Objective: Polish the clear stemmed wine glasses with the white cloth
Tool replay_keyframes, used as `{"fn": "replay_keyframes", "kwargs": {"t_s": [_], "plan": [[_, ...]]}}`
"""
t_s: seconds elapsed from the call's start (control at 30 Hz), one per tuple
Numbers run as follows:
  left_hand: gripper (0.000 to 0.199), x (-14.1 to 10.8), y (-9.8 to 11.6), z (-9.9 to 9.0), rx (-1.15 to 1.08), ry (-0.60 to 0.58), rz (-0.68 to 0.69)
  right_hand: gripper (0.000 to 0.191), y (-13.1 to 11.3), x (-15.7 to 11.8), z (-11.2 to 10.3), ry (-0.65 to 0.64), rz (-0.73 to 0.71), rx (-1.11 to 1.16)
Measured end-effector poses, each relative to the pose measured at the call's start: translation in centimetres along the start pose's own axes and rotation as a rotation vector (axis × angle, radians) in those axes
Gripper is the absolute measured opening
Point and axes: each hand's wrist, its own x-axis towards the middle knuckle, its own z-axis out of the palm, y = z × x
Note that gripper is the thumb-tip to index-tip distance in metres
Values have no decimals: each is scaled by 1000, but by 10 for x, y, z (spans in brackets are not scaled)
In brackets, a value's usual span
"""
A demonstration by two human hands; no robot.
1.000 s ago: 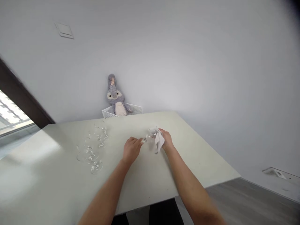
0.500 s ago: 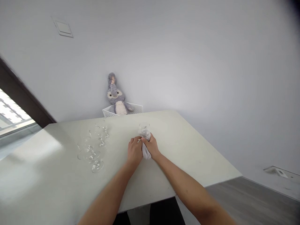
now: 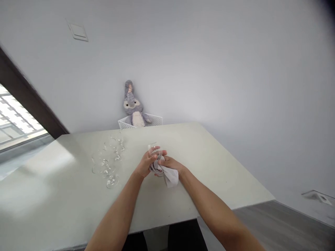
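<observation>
Over the white table [image 3: 209,167], a clear stemmed glass [image 3: 152,147] is tilted between my two hands. My left hand [image 3: 145,164] curls around its bowl, with fingers showing behind and through the glass. With my right hand [image 3: 172,164] I press a pale grey-white cloth [image 3: 171,177] against the lower part of the glass. The cloth wraps around there and its loose end hangs down toward me, so the stem and most of the foot are hidden. To the left stand several clear stemmed glasses [image 3: 112,181], grouped close together.
A grey plush toy [image 3: 133,106] sits in a white perforated basket [image 3: 157,120] at the table's far edge, against the wall. A dark-framed window [image 3: 21,118] lies at the left. The table's right edge drops to a grey floor [image 3: 264,219].
My left hand has opened from the cloth and shifted around the bowl. The glass has tilted leftward and come nearer me. The cloth's end now hangs to the right under my right hand.
</observation>
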Motion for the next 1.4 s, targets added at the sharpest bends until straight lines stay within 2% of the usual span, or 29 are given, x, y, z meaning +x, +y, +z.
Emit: {"fn": "replay_keyframes", "kwargs": {"t_s": [0.07,0.2,0.27,0.3,0.37,0.43,0.5,0.6,0.67,0.7,0.73,0.8,0.9,0.97,1.03,1.1,1.17,1.23,1.4], "plan": [[55,3,-5,2,11,138,42,33,0,2,0,135,-33,-332],[54,12,-21,6,36,487,81,21,1,5,6,593,-113,-1250],[52,15,-25,6,-10,595,115,20,3,8,13,706,-188,-1519],[51,15,-25,6,-37,621,137,21,4,8,16,725,-237,-1568],[50,13,-21,5,-61,606,176,20,3,9,19,732,-277,-1491],[50,10,-14,4,-40,481,181,15,-1,6,17,619,-205,-1212],[51,5,-5,2,-15,275,140,15,-5,0,12,361,-119,-789],[62,-2,5,-3,-18,0,71,32,-7,-11,8,-46,-68,-150],[69,-5,8,-7,-23,-67,58,39,-5,-15,10,-208,-39,92],[69,-5,9,-9,-26,-70,55,39,-4,-15,11,-243,-25,135],[67,-5,9,-10,-28,-53,56,37,-4,-13,12,-242,-15,126],[58,-1,6,-12,-14,33,72,29,-2,-7,11,-99,-32,-50],[52,7,-4,-4,29,271,139,17,1,3,4,328,-161,-639],[53,10,-13,7,17,451,190,19,3,6,0,567,-245,-1089],[52,11,-20,18,-42,581,226,23,5,8,-1,687,-306,-1430],[49,10,-23,26,-116,639,254,22,5,9,0,729,-366,-1627],[47,8,-25,30,-170,657,279,22,5,10,1,759,-411,-1688],[47,6,-25,32,-174,660,305,24,5,11,1,787,-434,-1631],[50,5,-23,32,-43,616,403,39,9,15,-6,787,-505,-1204]]}}
